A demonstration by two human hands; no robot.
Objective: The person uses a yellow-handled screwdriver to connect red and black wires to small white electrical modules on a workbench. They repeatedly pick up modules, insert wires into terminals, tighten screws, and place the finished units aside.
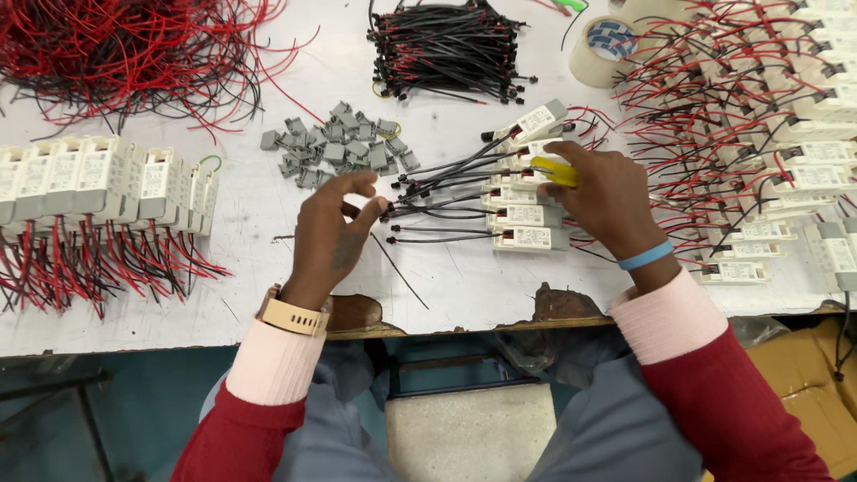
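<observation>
Red sleeves with pink cuffs reach over a white table (464, 286). Left hand (332, 234) pinches the ends of black wires (437, 178) fanning from small white boxes (527, 228) at centre. Right hand (603, 201) rests on those boxes, gripping a yellow tool (555, 171). Grey clips (339, 147) lie loose just beyond.

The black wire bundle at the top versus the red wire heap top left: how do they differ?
The black wire bundle is all black, short and gathered in a tight, roughly parallel bunch with connector tips at its ends. The red wire heap is mostly red with some black strands, longer, and sprawls in a loose tangle. The bundle lies nearer the grey connector pile; the heap lies above the row of white modules. Both rest on the white table, untouched by either hand.
</observation>
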